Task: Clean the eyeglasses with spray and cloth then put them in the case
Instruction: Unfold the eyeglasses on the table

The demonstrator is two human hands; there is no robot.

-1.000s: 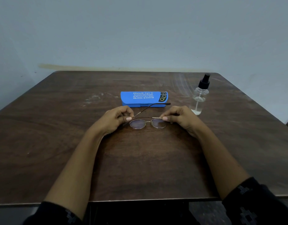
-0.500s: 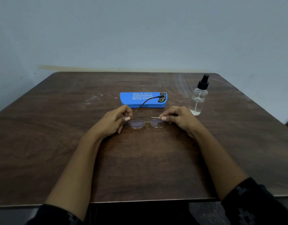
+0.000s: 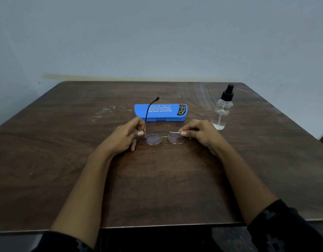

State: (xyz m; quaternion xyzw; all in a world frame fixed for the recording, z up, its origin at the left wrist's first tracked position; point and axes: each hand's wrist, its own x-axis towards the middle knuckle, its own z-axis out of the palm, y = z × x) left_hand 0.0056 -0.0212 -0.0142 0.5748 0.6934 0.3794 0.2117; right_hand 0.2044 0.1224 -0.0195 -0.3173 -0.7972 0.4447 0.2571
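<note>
I hold the eyeglasses (image 3: 164, 138) low over the dark wooden table (image 3: 66, 160), between my hands and just in front of the closed blue case (image 3: 162, 115); whether the rims touch the wood I cannot tell; my left hand (image 3: 123, 138) pinches the frame at its left hinge, thumb and forefinger closed on it; my right hand (image 3: 200, 132) pinches the right hinge likewise. The frame is thin gold-toned metal, with two oval lenses showing a faint violet sheen and a slim bridge between them; one temple lies folded along the top of the lenses; the other, dark and thin, stands out from my left fingers and slants up across the case's left end; a clear spray bottle (image 3: 222, 110) with a black pump top stands right of the case, near my right hand.
</note>
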